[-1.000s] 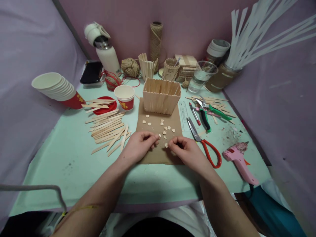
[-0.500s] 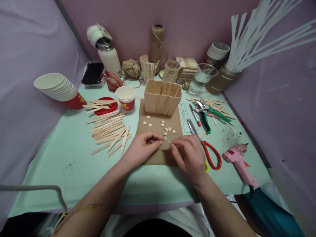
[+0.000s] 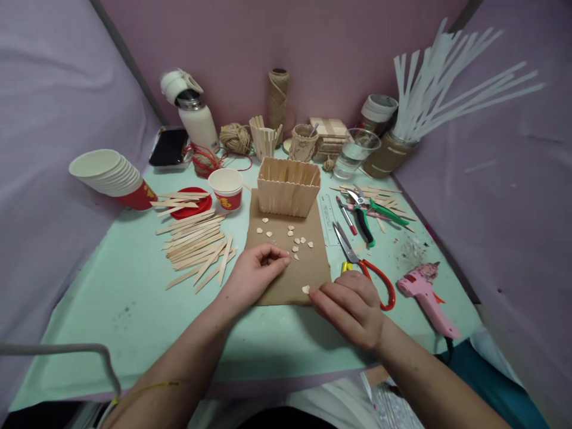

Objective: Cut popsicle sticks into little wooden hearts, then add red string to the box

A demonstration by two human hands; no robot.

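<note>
Between the thumb and fingertips of my right hand (image 3: pixel 351 304) is a small pale wooden heart (image 3: pixel 306 289), held over the near edge of the brown cardboard sheet (image 3: pixel 286 286). My left hand (image 3: pixel 259 271) rests at the cardboard's left side with fingers pinched together; what they hold, if anything, is too small to make out. Several more little wooden hearts (image 3: pixel 296 241) lie scattered on the cardboard beyond my hands. A box made of craft sticks (image 3: pixel 288 193) stands at the sheet's far end. Red-handled scissors (image 3: pixel 378 280) lie just beyond my right hand.
On the left are loose craft sticks (image 3: pixel 196 244), a paper cup (image 3: pixel 227 196) and stacked cups (image 3: pixel 129 185). Pruning shears (image 3: pixel 364 223), a pink glue gun (image 3: pixel 429 298) and a cup of water (image 3: pixel 351 161) sit on the right. Twine balls (image 3: pixel 235 140) and a bottle (image 3: pixel 199 125) line the back.
My right hand has drawn back toward me with the heart, away from my left fingertips. The left hand stays nearly in place. The view has tilted up slightly.
</note>
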